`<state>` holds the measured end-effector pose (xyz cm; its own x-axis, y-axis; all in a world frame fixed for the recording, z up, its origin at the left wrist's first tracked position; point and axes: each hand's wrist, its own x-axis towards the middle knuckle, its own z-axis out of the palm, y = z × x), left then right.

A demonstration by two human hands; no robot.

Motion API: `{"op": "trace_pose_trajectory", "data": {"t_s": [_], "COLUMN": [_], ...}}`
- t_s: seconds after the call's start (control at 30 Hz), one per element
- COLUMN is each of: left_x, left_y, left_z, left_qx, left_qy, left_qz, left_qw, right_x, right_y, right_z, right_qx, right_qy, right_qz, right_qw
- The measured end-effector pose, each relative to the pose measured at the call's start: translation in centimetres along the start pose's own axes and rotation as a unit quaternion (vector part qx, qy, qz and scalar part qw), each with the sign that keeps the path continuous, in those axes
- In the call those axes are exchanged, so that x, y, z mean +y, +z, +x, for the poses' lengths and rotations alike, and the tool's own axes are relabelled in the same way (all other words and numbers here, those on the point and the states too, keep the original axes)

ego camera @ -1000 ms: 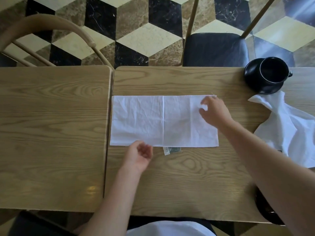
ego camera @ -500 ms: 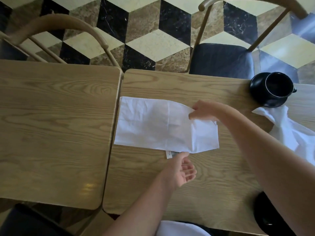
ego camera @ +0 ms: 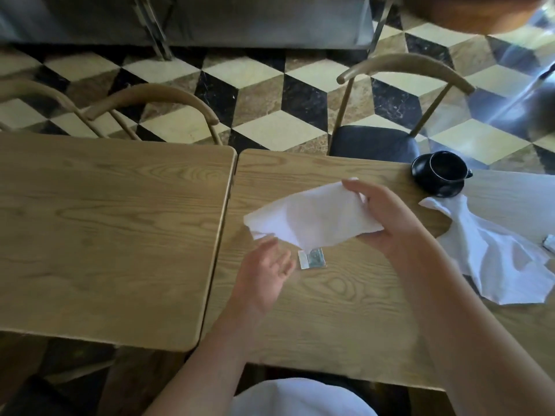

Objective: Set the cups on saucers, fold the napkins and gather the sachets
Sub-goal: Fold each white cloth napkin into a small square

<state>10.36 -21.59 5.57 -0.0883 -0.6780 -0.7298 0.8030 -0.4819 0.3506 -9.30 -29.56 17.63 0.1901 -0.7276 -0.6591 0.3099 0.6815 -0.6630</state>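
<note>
Right hand point(ego camera: 387, 217) pinches one end of the white cloth napkin point(ego camera: 312, 219), thumb on top and fingers curled underneath, so the cloth hangs folded over itself just above the desk point(ego camera: 330, 310). Prob. lifted this way to bring one end over the other for the next fold. Left hand point(ego camera: 264, 271) sits palm-up and loosely open, holding nothing, fingertips just under the napkin's drooping left end; looks ready to catch or support that end.

Small silver-and-green foil sachet point(ego camera: 312, 259) lies flat on the desk right below the napkin's lower edge, just beside the left hand, not yet gathered. Second white cloth napkin point(ego camera: 495, 259) lies crumpled and unfolded at the right side of the desk, one corner reaching up toward the black glossy cup point(ego camera: 447, 169), which already sits on its black round saucer point(ego camera: 435, 187) near the far edge. A bit of another sachet-like thing shows at the far right frame edge, too cut off to tell.

Surface: two light oak-grain desks w/ rounded corners pushed together, narrow gap between; everything is on the right one, and the left desk point(ego camera: 105, 229) carries none of the task's things. Room: glossy marble floor point(ego camera: 264, 94) in cube pattern (black, cream, brown), bentwood chairs w/ curved backs point(ego camera: 150, 97) beyond the desks, one w/ a dark padded seat point(ego camera: 372, 142). Far edge is motion-blurred.
</note>
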Motion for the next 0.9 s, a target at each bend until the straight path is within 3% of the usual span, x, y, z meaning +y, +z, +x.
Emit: {"op": "trace_pose_trajectory", "data": {"t_s": [0.13,0.27,0.43,0.53,0.7,0.8,0.9], "left_x": [1.3,2.2,2.8,4.2,8.7,11.6,14.7], "left_y": [-1.3,-0.8,0.8,3.7,11.1,16.0,19.9], "left_z": [-2.3,-3.7,-4.8,-3.9,-2.2,-2.8,-4.0], "left_qx": [-0.021,-0.05,-0.096,-0.062,-0.007,-0.051,-0.116], "left_qy": [0.0,-0.014,-0.034,-0.035,0.023,0.078,0.139], "left_qz": [0.041,0.088,0.122,0.152,0.234,0.242,0.228], "left_qw": [0.999,0.995,0.987,0.986,0.972,0.966,0.957], "right_x": [1.6,2.7,3.0,1.4,-3.7,-7.5,-10.7], "right_y": [0.4,0.2,-1.7,-2.5,-2.2,-1.0,0.3], "right_z": [-3.3,-6.5,-8.2,-6.8,-2.6,-1.5,-1.8], "right_qx": [0.0,0.034,0.037,0.056,0.083,0.106,0.069], "right_qy": [0.014,0.017,0.027,0.011,-0.045,-0.107,-0.183], "right_qz": [0.119,0.164,0.149,0.14,0.128,0.154,0.145], "right_qw": [0.993,0.986,0.988,0.989,0.987,0.977,0.97]}}
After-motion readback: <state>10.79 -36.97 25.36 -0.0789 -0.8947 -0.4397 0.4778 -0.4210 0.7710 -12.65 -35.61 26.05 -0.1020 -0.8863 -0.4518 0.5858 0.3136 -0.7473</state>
